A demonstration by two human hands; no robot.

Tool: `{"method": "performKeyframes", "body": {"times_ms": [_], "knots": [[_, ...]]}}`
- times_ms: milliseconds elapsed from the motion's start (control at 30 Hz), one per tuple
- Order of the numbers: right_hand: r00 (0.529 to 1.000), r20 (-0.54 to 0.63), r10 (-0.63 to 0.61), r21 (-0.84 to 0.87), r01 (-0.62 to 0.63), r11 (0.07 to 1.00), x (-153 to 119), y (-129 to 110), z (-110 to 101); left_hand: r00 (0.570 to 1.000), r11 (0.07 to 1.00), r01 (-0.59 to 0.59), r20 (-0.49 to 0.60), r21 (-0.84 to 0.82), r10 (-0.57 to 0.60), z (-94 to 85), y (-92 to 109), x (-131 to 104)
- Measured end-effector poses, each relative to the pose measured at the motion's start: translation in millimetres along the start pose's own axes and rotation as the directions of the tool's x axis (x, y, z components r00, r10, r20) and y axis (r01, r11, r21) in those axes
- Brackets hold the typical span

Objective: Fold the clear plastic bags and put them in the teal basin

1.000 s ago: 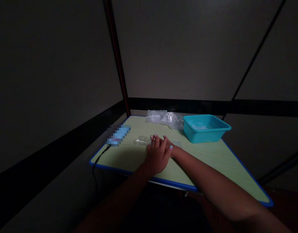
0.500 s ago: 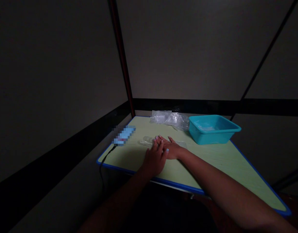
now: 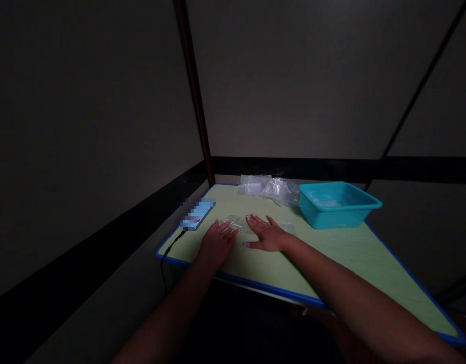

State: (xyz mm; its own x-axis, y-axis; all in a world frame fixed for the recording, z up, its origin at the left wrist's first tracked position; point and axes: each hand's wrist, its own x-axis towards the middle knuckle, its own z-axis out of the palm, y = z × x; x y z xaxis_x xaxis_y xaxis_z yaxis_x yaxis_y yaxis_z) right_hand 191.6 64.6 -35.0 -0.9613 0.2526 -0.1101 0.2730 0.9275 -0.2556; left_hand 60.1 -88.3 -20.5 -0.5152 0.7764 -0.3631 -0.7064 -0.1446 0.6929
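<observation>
A flat, clear plastic bag (image 3: 288,228) lies across the middle of the light green table (image 3: 342,263). My right hand (image 3: 265,235) rests palm down on it with the fingers spread, covering its middle part. At the bag's left end is my left hand (image 3: 218,243), its fingers apart and the tips touching or close to the plastic. The two hands are separate, with a short stretch of the bag showing between them. Neither hand grips anything.
Crumpled clear plastic (image 3: 268,187) lies at the back of the table. To its right stands a turquoise basin (image 3: 339,205). A phone (image 3: 198,214) with a black cable (image 3: 171,248) lies at the left edge. Dark-banded walls stand behind and at the left.
My left hand has moved left, off my right hand, to the left end of the bag. My right hand's thumb now shows, stretched out. The view has shifted slightly.
</observation>
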Motion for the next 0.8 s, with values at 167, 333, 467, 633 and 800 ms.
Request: {"method": "performKeyframes", "body": {"times_ms": [167, 333, 467, 633, 800], "knots": [[1.0, 0.0, -0.014, 0.003, 0.014, 1.0, 1, 3, 2, 0.996, 0.998, 0.06, 0.071, 0.001, -0.06, 9.4, -5, 9], [1.0, -0.002, -0.007, 0.005, 0.007, 1.0, 2, 3, 2, 0.989, 0.999, 0.034, 0.143, 0.031, -0.039, 10.7, -15, 19], [1.0, 0.01, 0.002, 0.006, -0.002, 1.0, 0, 0, -1, 0.992, 0.996, 0.049, 0.11, 0.072, -0.056, 3.4, -10, 24], [1.0, 0.004, 0.003, 0.005, -0.003, 1.0, -1, -1, -3, 0.997, 0.996, 0.029, 0.076, 0.079, -0.035, -10.4, 7, 24], [1.0, 0.001, 0.007, 0.001, -0.007, 1.0, -1, -1, -2, 0.998, 0.993, 0.024, 0.054, 0.116, -0.031, -16.9, 25, 18]]}}
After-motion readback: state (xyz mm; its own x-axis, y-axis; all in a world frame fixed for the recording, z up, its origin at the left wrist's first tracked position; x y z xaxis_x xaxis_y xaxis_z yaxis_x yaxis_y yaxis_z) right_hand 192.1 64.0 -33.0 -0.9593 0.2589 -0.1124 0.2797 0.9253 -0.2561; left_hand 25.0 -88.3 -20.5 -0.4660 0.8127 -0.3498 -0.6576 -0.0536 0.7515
